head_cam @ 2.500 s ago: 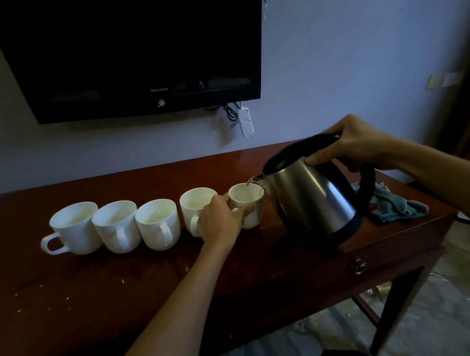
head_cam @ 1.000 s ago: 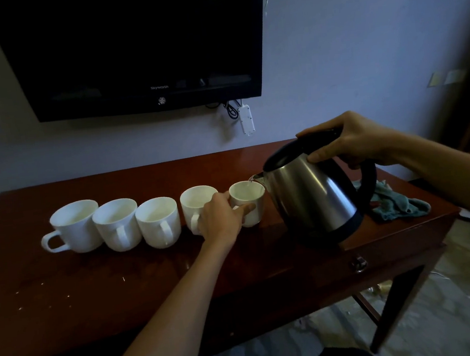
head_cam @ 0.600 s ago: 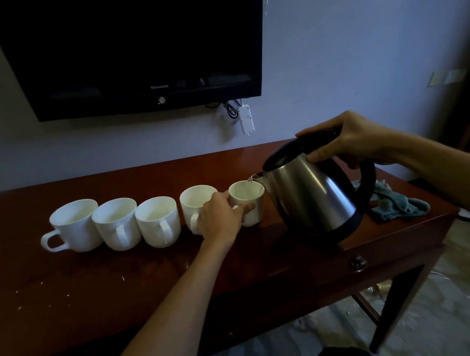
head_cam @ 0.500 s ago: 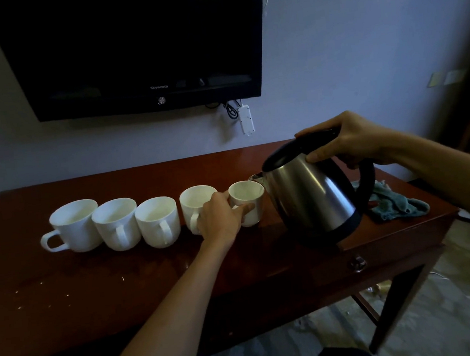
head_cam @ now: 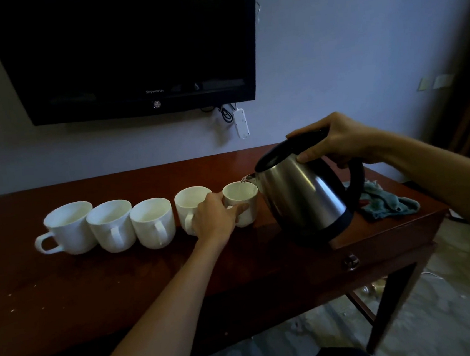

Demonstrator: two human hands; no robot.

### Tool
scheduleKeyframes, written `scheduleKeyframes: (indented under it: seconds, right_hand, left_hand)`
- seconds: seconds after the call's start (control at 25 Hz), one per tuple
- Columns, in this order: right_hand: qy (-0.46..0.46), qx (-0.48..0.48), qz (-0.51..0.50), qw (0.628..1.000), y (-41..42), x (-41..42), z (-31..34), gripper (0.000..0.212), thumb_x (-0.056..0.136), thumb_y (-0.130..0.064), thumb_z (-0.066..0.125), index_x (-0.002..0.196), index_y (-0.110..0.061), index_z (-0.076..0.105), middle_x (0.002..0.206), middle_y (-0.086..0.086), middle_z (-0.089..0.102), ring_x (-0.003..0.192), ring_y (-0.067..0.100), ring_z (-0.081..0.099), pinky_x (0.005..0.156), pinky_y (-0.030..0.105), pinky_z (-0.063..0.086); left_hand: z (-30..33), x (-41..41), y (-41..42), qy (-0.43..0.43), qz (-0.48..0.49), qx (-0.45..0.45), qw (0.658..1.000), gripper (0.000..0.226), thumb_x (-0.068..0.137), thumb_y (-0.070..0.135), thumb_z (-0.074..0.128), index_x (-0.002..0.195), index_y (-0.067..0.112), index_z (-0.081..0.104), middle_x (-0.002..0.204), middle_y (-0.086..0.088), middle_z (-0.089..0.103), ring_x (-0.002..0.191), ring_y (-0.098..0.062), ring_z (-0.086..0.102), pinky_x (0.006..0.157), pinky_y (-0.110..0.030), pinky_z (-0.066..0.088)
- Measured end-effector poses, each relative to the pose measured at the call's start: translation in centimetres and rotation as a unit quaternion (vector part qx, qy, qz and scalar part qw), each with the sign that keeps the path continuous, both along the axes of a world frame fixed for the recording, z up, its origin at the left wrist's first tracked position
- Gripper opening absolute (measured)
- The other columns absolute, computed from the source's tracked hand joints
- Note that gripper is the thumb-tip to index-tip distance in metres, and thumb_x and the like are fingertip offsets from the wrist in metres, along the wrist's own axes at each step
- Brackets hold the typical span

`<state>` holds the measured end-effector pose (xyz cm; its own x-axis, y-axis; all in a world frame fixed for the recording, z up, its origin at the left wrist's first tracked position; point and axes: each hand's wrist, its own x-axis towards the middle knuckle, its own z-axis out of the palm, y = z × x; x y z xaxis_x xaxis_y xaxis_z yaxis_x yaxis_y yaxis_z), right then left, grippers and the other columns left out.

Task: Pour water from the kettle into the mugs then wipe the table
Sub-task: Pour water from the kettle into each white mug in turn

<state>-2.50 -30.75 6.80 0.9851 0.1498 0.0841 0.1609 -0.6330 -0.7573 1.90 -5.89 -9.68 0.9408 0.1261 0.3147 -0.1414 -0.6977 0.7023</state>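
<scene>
**Kettle tipped over the last mug in the row**

Five white mugs stand in a line across the middle of the dark wooden table (head_cam: 123, 282), running from the left of the frame toward the centre. The right hand (head_cam: 343, 140) is clamped on the black handle at the top of the steel kettle (head_cam: 302, 199), thumb pressed against its lid edge. The kettle is tilted toward the left, right of centre in the frame, its spout just above the rim of the rightmost mug (head_cam: 242, 203); a thin trickle shows at the spout. The left hand (head_cam: 214, 217) reaches in from the lower middle, its fingers closed around that mug's near side, partly covering the neighbouring mug (head_cam: 190, 205). A crumpled teal cloth (head_cam: 387, 202) lies on the table behind the kettle, at the right. A dark television (head_cam: 127, 50) hangs on the wall in the upper left.
</scene>
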Motion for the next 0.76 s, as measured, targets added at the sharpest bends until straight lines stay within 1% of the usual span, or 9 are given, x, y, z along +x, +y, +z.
scheduleKeyframes:
  seconds: [0.04, 0.08, 0.16, 0.2, 0.32, 0.36, 0.52, 0.68, 0.76]
  right_hand:
    - [0.001, 0.004, 0.001, 1.0, -0.08, 0.0, -0.03, 0.05, 0.074, -0.016, 0.085, 0.121, -0.029, 0.072, 0.059, 0.001, 0.059, 0.045, 0.015, 0.035, 0.038, 0.025, 0.035]
    - [0.001, 0.009, 0.003, 1.0, -0.17, -0.07, -0.08, 0.05, 0.074, -0.016, 0.085, 0.121, -0.028, 0.072, 0.059, 0.002, 0.057, 0.045, 0.016, 0.035, 0.038, 0.025, 0.034]
    - [-0.001, 0.012, 0.007, 1.0, -0.31, -0.11, -0.17, 0.051, 0.073, -0.018, 0.086, 0.122, -0.028, 0.072, 0.067, 0.011, 0.055, 0.047, 0.018, 0.034, 0.039, 0.026, 0.034]
    - [-0.003, 0.008, 0.006, 1.0, -0.34, -0.04, -0.19, 0.052, 0.073, -0.019, 0.086, 0.122, -0.028, 0.072, 0.069, 0.011, 0.056, 0.046, 0.017, 0.035, 0.039, 0.026, 0.034]
    - [-0.001, 0.001, 0.007, 1.0, -0.14, 0.0, -0.1, 0.051, 0.075, -0.017, 0.084, 0.123, -0.028, 0.071, 0.054, -0.004, 0.056, 0.042, 0.011, 0.036, 0.039, 0.025, 0.034]
    - [0.0, 0.002, 0.01, 1.0, -0.04, 0.02, -0.03, 0.05, 0.076, -0.016, 0.084, 0.123, -0.027, 0.071, 0.051, -0.007, 0.056, 0.041, 0.011, 0.036, 0.038, 0.024, 0.034]
    - [0.004, -0.007, 0.009, 1.0, 0.33, -0.04, 0.23, 0.048, 0.078, -0.013, 0.082, 0.122, -0.027, 0.071, 0.046, -0.009, 0.052, 0.037, 0.008, 0.035, 0.036, 0.022, 0.035]
    - [0.011, -0.007, 0.009, 1.0, 0.61, 0.06, 0.34, 0.049, 0.077, -0.012, 0.082, 0.123, -0.025, 0.071, 0.044, -0.009, 0.048, 0.039, 0.01, 0.032, 0.037, 0.024, 0.033]
    - [0.011, -0.004, 0.011, 1.0, 0.63, 0.07, 0.3, 0.049, 0.077, -0.012, 0.082, 0.123, -0.025, 0.071, 0.044, -0.009, 0.047, 0.039, 0.011, 0.032, 0.037, 0.024, 0.033]
  left_hand:
    - [0.0, 0.09, 0.04, 0.004, -0.001, 0.002, 1.0, 0.049, 0.076, 0.056, 0.075, 0.109, 0.02, 0.071, 0.093, 0.002, 0.073, 0.089, -0.02, 0.065, 0.071, -0.035, 0.047]
    - [-0.03, 0.1, 0.03, 0.007, -0.001, -0.001, 1.0, 0.05, 0.077, 0.056, 0.075, 0.11, 0.019, 0.071, 0.092, 0.001, 0.073, 0.088, -0.02, 0.065, 0.072, -0.036, 0.049]
    - [-0.04, 0.04, -0.02, 0.008, 0.001, -0.006, 1.0, 0.05, 0.077, 0.055, 0.075, 0.112, 0.019, 0.071, 0.094, 0.001, 0.073, 0.09, -0.021, 0.065, 0.073, -0.036, 0.05]
    - [0.01, 0.06, 0.02, 0.006, 0.001, -0.002, 1.0, 0.05, 0.077, 0.055, 0.075, 0.112, 0.019, 0.071, 0.095, 0.0, 0.073, 0.091, -0.021, 0.065, 0.074, -0.037, 0.049]
    - [-0.1, 0.16, 0.11, 0.007, 0.001, -0.006, 1.0, 0.052, 0.076, 0.055, 0.076, 0.112, 0.018, 0.07, 0.096, -0.002, 0.073, 0.093, -0.024, 0.065, 0.079, -0.042, 0.052]
    - [-0.08, 0.14, 0.12, 0.009, -0.001, -0.011, 1.0, 0.052, 0.075, 0.055, 0.077, 0.111, 0.017, 0.071, 0.096, -0.002, 0.073, 0.093, -0.025, 0.065, 0.081, -0.044, 0.053]
    - [-0.11, 0.25, 0.25, 0.012, -0.003, -0.015, 1.0, 0.05, 0.074, 0.058, 0.076, 0.106, 0.019, 0.072, 0.092, -0.001, 0.074, 0.09, -0.025, 0.066, 0.08, -0.047, 0.054]
    - [-0.08, 0.12, 0.2, 0.015, -0.005, -0.021, 1.0, 0.051, 0.075, 0.057, 0.075, 0.109, 0.018, 0.071, 0.093, -0.001, 0.073, 0.09, -0.024, 0.066, 0.08, -0.047, 0.054]
    - [-0.14, 0.14, 0.24, 0.017, -0.006, -0.026, 1.0, 0.053, 0.075, 0.058, 0.075, 0.108, 0.017, 0.071, 0.09, 0.0, 0.073, 0.089, -0.023, 0.066, 0.08, -0.047, 0.054]
